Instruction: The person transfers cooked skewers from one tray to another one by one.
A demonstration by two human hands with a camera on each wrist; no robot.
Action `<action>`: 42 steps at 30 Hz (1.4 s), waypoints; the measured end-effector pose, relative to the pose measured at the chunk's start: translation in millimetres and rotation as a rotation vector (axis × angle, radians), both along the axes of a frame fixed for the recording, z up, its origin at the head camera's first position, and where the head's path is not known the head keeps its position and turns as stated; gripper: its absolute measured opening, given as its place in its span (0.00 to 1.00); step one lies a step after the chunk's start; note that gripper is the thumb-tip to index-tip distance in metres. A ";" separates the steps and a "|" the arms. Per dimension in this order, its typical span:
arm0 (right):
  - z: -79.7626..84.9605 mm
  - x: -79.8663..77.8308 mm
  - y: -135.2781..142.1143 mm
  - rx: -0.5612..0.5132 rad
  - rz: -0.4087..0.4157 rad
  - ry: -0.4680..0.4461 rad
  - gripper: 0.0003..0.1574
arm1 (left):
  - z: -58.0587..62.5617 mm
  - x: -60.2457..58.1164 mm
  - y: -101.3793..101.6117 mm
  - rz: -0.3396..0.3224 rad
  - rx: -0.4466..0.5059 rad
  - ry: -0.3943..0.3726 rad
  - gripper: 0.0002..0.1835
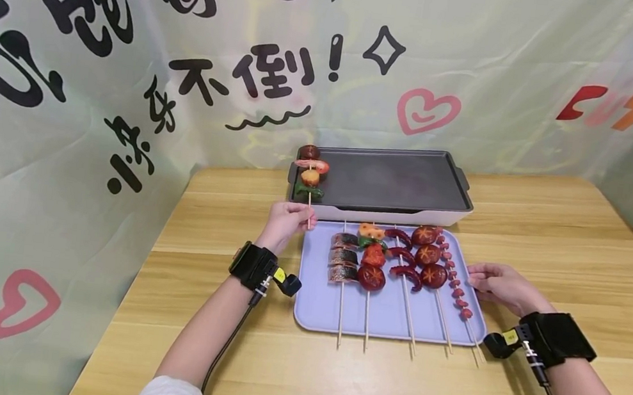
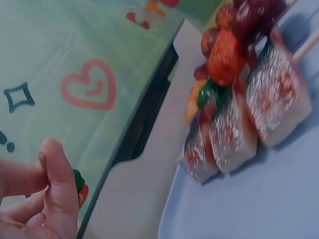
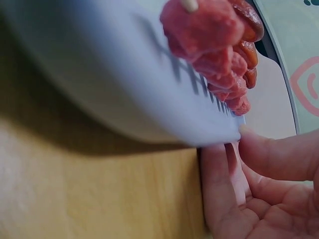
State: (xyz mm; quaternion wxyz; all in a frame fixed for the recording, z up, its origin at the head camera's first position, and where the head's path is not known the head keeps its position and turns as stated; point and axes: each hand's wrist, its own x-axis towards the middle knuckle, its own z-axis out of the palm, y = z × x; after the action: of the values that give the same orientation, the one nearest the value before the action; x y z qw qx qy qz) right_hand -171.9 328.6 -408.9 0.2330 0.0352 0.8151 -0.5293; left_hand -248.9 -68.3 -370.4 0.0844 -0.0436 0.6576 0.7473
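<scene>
Between thumb and fingertips, my left hand (image 1: 285, 223) pinches the bare stick of a mixed skewer (image 1: 310, 177). Its mushroom, shrimp, yellow ball and green pepper lie over the left end of the dark griddle (image 1: 393, 180). In the left wrist view, that hand (image 2: 50, 194) hides most of the skewer. My right hand (image 1: 506, 288) grips the right edge of the lavender tray (image 1: 313, 306). In the right wrist view, the thumb is at the rim and the fingers are underneath. On the tray lie fish skewers (image 1: 344, 256), mushroom skewers (image 1: 428, 254) and meat skewers (image 1: 459, 293).
Another mixed skewer (image 1: 374, 255) and one with curled dark red pieces (image 1: 405, 276) also lie on the tray, sticks overhanging its front edge. The griddle stands directly behind the tray on a wooden table (image 1: 246, 209). A printed cloth (image 1: 349, 111) hangs behind and beside it.
</scene>
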 end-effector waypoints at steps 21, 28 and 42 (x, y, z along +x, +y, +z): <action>0.1 1.0 0.1 -0.010 0.000 0.000 0.25 | 3.9 54.6 -3.3 -0.102 -0.029 0.058 0.08; 0.3 1.4 0.4 -0.003 0.005 0.005 0.26 | 3.3 78.1 -3.6 -0.146 -0.012 0.067 0.09; 0.1 0.8 0.2 -0.003 0.000 0.006 0.25 | -1.6 114.3 -4.3 -0.147 0.006 0.057 0.11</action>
State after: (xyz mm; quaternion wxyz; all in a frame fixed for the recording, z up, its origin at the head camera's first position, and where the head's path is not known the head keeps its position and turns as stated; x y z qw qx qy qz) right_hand -171.0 328.8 -408.8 0.2306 0.0331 0.8149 -0.5308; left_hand -134.7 -72.6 -372.0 0.1205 0.0263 0.6589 0.7421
